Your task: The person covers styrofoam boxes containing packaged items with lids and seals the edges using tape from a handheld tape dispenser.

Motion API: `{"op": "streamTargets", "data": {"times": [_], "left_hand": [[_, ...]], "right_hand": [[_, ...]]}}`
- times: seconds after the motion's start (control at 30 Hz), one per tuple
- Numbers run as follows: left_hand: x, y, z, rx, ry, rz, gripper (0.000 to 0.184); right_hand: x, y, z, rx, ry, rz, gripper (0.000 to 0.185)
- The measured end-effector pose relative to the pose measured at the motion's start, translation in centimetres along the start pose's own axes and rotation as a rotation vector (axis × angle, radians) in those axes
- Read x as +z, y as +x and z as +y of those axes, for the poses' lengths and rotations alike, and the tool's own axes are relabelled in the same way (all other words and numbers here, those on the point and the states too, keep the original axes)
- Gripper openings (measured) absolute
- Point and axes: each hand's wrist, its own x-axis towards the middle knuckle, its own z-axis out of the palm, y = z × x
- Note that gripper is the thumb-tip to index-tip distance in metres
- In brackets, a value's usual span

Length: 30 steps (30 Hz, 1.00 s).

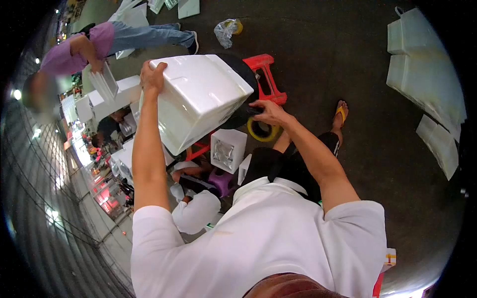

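White box (pixel 201 87) meets left fingers (pixel 159 69), curled over its edge; right fingers (pixel 259 104) bend, hold unclear

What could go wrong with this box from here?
The box might tip or slide: the left hand holds one edge, while the right hand, near the opposite side, shows no clear grip on it. The yellow ring appears close to the right hand and may get knocked. The sandal leaves toes exposed, so something dropped there could hurt.
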Motion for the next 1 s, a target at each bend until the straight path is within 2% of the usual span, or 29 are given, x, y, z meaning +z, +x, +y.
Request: {"op": "streamTargets", "data": {"times": [0.03,0.07,0.1,0.17,0.2,0.27,0.3,0.33,0.37,0.43,0.5,0.57,0.63,0.7,0.77,0.83,0.9,0.97,1.0], "left_hand": [[-0.1,0.3,-0.4,-0.087,-0.020,0.023,0.067],[0.2,0.2,-0.8,-0.096,-0.058,0.089,0.073],[1.1,1.2,-2.9,-0.074,-0.064,0.104,0.073],[2.1,3.9,-8.0,-0.131,-0.233,0.106,0.076],[1.7,4.3,-6.4,-0.122,-0.246,0.125,0.076],[0.9,1.7,-4.7,-0.346,-0.276,0.126,0.077],[0.9,1.8,-5.1,-0.357,-0.271,0.127,0.077],[1.1,2.4,-5.4,-0.343,-0.216,0.140,0.076],[1.0,3.0,-5.6,-0.321,-0.157,0.153,0.076],[1.1,3.0,-6.0,-0.358,-0.183,0.187,0.079],[0.9,1.0,-4.9,-0.329,-0.135,0.450,0.068],[0.2,-2.8,-3.3,0.325,-0.267,0.239,0.072],[-1.8,-8.8,1.1,0.827,0.162,0.009,0.077],[-3.3,-10.9,2.6,0.835,0.127,-0.011,0.076],[-3.6,-11.1,3.7,0.876,0.082,0.003,0.075],[-3.8,-11.0,4.2,1.066,0.058,-0.151,0.075],[-4.0,-10.9,4.1,1.069,0.023,-0.151,0.070],[-4.0,-10.5,3.4,1.080,0.046,-0.132,0.062],[-4.0,-10.2,3.8,1.019,0.093,-0.104,0.057]], "right_hand": [[0.8,0.9,-1.4,-0.100,-0.104,0.072,0.055],[1.7,1.0,-2.8,-0.113,-0.422,-0.144,0.056],[2.6,0.8,-3.2,-0.158,-0.589,-0.316,0.055],[2.4,-0.3,-1.5,-0.074,-0.224,-0.140,0.049],[1.4,1.4,-0.2,-0.089,-0.240,-0.132,0.049],[1.4,4.0,2.5,-0.039,0.436,0.734,0.049],[0.7,5.6,0.2,-0.006,0.644,1.022,0.051],[0.6,7.2,-1.7,0.025,0.703,1.187,0.056],[1.9,10.1,-0.2,0.012,0.502,1.210,0.055],[3.6,9.3,-2.2,-0.049,0.564,1.183,0.058],[4.7,6.3,-3.5,0.004,0.438,0.978,0.060],[2.7,5.0,-4.9,-0.044,0.413,0.929,0.060],[-1.1,4.4,-5.8,-0.090,0.856,0.800,0.054],[-7.2,5.6,-9.7,-0.072,0.810,0.554,0.048],[-11.5,7.3,-16.7,-0.068,0.592,0.297,0.049],[-13.1,9.5,-20.9,0.074,0.251,0.052,0.058],[-11.6,11.2,-21.7,0.022,-0.400,-0.293,0.062],[-11.9,10.0,-21.3,0.056,-0.341,-0.327,0.060],[-12.1,8.4,-20.8,-0.001,-0.232,-0.303,0.059]]}}
